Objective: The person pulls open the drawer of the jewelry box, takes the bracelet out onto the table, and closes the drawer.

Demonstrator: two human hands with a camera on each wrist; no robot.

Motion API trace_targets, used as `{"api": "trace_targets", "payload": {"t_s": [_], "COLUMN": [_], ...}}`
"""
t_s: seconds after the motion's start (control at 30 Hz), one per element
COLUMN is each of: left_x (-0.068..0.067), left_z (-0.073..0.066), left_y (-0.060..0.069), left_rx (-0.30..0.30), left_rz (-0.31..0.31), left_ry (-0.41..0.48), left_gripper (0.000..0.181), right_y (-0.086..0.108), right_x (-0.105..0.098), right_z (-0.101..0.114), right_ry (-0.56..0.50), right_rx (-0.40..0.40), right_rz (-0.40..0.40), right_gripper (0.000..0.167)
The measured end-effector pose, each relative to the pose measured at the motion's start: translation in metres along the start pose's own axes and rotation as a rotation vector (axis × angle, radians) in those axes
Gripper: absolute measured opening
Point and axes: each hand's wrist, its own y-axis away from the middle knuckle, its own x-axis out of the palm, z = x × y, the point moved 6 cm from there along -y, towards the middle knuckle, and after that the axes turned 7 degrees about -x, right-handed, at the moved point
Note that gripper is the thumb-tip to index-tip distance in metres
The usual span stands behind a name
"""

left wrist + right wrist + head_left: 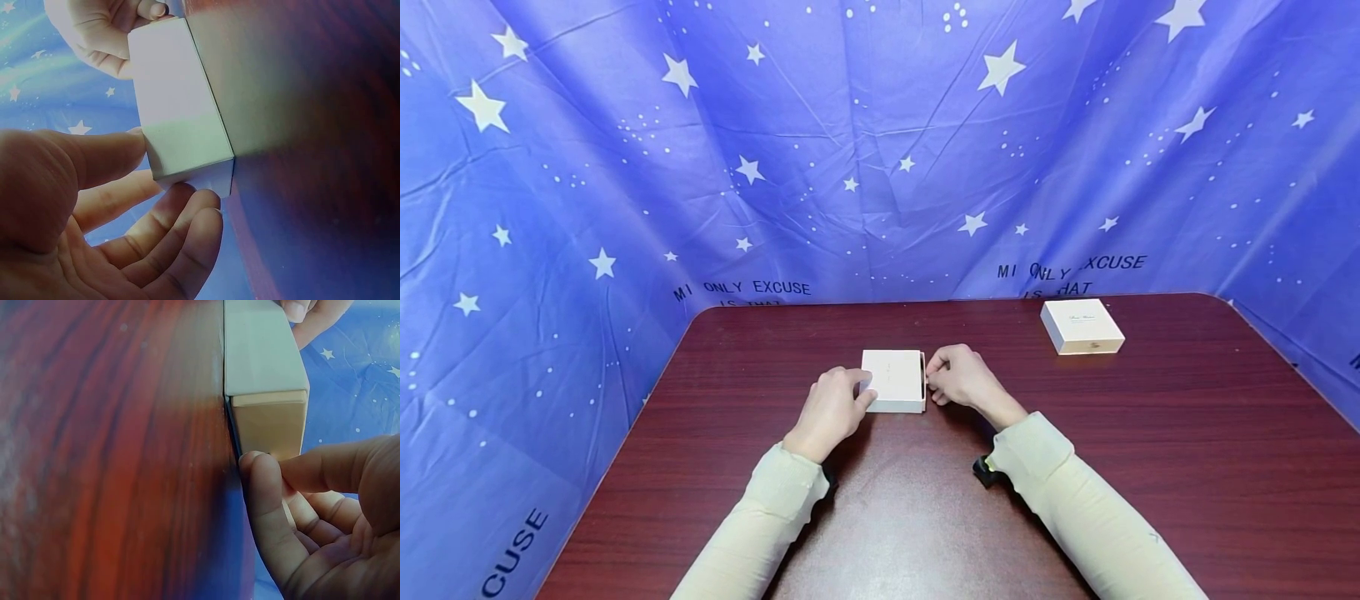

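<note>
So — likely sliding step: left hand (831, 408) grips white square cardboard box (892, 379), right hand (958, 379) pinches its beige cardboard drawer (269, 422) — next calls for level slide, box braced.

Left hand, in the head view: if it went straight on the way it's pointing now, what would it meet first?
Most likely the white box between the two hands: the left hand touches its left end, so there seems to be no gap.

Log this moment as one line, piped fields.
left hand: grip on white box, left end | right hand: pinches at drawer front | drawer: slightly out | second box: right rear, apart
</note>
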Motion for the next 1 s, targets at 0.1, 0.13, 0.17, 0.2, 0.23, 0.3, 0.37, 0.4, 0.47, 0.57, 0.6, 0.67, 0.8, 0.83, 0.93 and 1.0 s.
{"api": "trace_targets", "payload": {"t_s": [0.1, 0.13, 0.17, 0.2, 0.23, 0.3, 0.37, 0.4, 0.47, 0.57, 0.6, 0.67, 0.8, 0.83, 0.93, 1.0], "left_x": [-0.0001, 0.0001, 0.0002, 0.0003, 0.0001, 0.0002, 0.0002, 0.0001, 0.0000, 0.0000, 0.0000, 0.0002, 0.0002, 0.0001, 0.0003, 0.0003], "left_z": [0.0001, 0.0001, 0.0002, 0.0004, 0.0004, 0.0004, 0.0004, 0.0004, 0.0003, 0.0006, 0.0007, 0.0008, 0.0010, 0.0008, 0.0008, 0.0009], "left_y": [-0.0004, -0.0005, -0.0005, -0.0004, -0.0002, 0.0003, 0.0008, 0.0010, 0.0011, 0.0010, 0.0010, 0.0008, 0.0009, 0.0010, 0.0010, 0.0009], "left_rx": [-0.006, -0.005, -0.006, -0.006, -0.007, -0.008, -0.012, -0.012, -0.014, -0.016, -0.018, -0.022, -0.026, -0.023, -0.020, -0.015], "left_rz": [0.005, 0.005, 0.006, 0.006, 0.006, 0.007, 0.008, 0.009, 0.011, 0.013, 0.016, 0.019, 0.020, 0.017, 0.015, 0.012], "left_ry": [0.003, 0.002, 0.003, 0.004, 0.005, 0.007, 0.010, 0.010, 0.011, 0.013, 0.015, 0.016, 0.019, 0.018, 0.020, 0.019], "left_gripper": [0.019, 0.019, 0.019, 0.020, 0.020, 0.022, 0.024, 0.025, 0.026, 0.027, 0.027, 0.028, 0.029, 0.029, 0.029, 0.028], "right_y": [0.0000, 0.0000, 0.0000, 0.0000, 0.0000, 0.0000, 0.0002, 0.0003, 0.0005, 0.0007, 0.0007, 0.0006, 0.0004, 0.0004, 0.0002, 0.0004], "right_x": [-0.0003, -0.0004, -0.0006, -0.0007, -0.0007, -0.0008, -0.0008, -0.0009, -0.0010, -0.0011, -0.0012, -0.0014, -0.0023, -0.0026, -0.0031, -0.0031], "right_z": [-0.0002, -0.0001, -0.0001, -0.0001, -0.0002, -0.0003, -0.0006, -0.0006, -0.0007, -0.0007, -0.0009, -0.0010, -0.0016, -0.0014, -0.0017, -0.0017], "right_ry": [-0.002, -0.002, -0.001, 0.000, -0.001, -0.003, -0.005, -0.007, -0.010, -0.015, -0.015, -0.015, -0.014, -0.012, -0.014, -0.015], "right_rx": [0.001, 0.001, 0.001, 0.000, 0.002, 0.006, 0.010, 0.011, 0.012, 0.010, 0.009, 0.007, 0.009, 0.004, 0.001, 0.002], "right_rz": [0.001, 0.002, 0.002, 0.003, 0.003, 0.004, 0.004, 0.004, 0.003, 0.002, 0.002, 0.002, 0.000, 0.002, 0.003, 0.004], "right_gripper": [0.007, 0.007, 0.007, 0.007, 0.007, 0.007, 0.007, 0.007, 0.008, 0.008, 0.008, 0.009, 0.009, 0.009, 0.009, 0.009]}}
